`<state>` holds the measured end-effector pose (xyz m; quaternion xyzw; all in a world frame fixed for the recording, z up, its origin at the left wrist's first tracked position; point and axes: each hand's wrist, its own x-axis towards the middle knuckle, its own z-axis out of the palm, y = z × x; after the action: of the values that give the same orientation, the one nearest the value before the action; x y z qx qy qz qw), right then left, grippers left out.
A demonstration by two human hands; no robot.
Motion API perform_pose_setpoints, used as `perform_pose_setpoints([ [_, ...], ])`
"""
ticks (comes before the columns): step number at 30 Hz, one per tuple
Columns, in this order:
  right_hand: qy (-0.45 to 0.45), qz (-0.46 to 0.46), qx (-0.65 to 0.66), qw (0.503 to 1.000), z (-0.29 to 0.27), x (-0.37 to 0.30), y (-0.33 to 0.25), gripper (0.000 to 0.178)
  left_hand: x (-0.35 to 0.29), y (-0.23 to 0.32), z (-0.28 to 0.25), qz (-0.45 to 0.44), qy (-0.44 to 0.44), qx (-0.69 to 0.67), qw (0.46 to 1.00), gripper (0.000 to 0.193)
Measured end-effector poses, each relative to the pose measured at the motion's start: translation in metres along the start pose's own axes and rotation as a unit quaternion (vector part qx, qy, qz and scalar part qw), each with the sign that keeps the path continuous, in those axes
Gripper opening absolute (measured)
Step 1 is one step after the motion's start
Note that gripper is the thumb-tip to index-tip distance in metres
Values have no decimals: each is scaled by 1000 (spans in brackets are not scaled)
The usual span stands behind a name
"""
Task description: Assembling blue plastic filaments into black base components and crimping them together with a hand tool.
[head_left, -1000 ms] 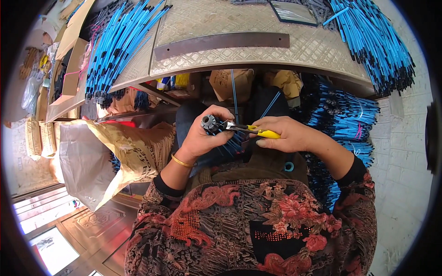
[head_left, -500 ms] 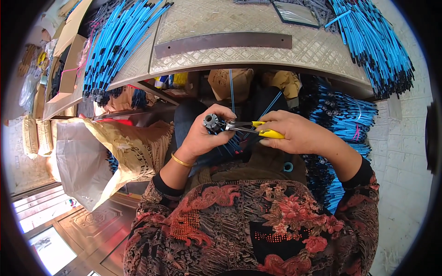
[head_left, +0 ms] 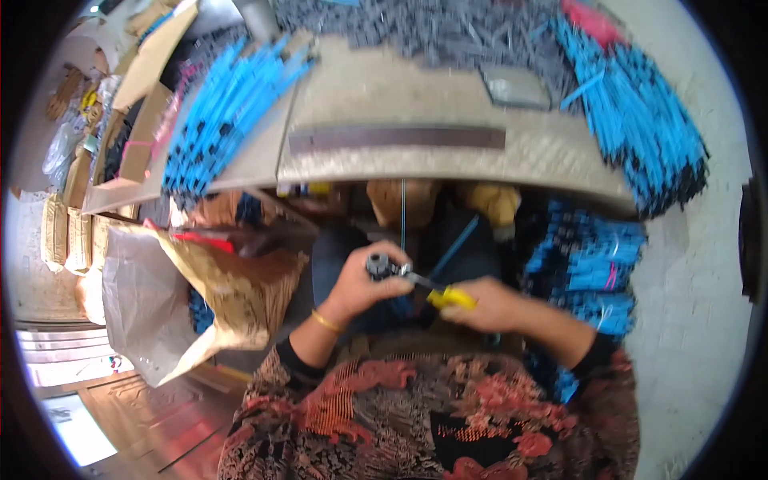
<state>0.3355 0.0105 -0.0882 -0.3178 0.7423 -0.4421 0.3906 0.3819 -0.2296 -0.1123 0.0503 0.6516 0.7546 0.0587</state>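
Observation:
My left hand (head_left: 358, 282) is closed around a dark grey notched hub (head_left: 378, 266), its round end facing up beside the thumb. Thin blue rods (head_left: 456, 244) run out from around the hub, over my lap. In my closed right hand (head_left: 494, 306) is a pair of pliers (head_left: 453, 298) with yellow handles. Their metal jaws reach the shiny spot next to the hub, by my left fingertips. Blur keeps me from telling what the jaws grip.
Beyond my knees stands a table (head_left: 376, 104) with a dark metal strip (head_left: 400, 138), grey parts (head_left: 456, 36) and blue rod bundles (head_left: 232, 120) at both sides. More bundles (head_left: 596, 264) are stacked at right. An open sack (head_left: 232, 280) stands left.
The view has tilted, showing more of the far tabletop, and the hands appear lower. The right hand and pliers are angled lower relative to the left hand, which still holds the hub.

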Motion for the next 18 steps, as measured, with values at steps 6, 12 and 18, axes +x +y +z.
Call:
perform_pose_setpoints([
  [6, -15, -36, 61, 997, 24, 24, 41, 26, -3, 5, -7, -77, -8, 14, 997, 28],
  [12, -360, 49, 485, 796, -23, 9, 40, 37, -6, 4, 3, -54, -72, -2, 996, 32],
  [18, -18, -207, -228, 951, -36, 2, 2, 49, 8, 1, 1, -60, -45, 32, 997, 31],
])
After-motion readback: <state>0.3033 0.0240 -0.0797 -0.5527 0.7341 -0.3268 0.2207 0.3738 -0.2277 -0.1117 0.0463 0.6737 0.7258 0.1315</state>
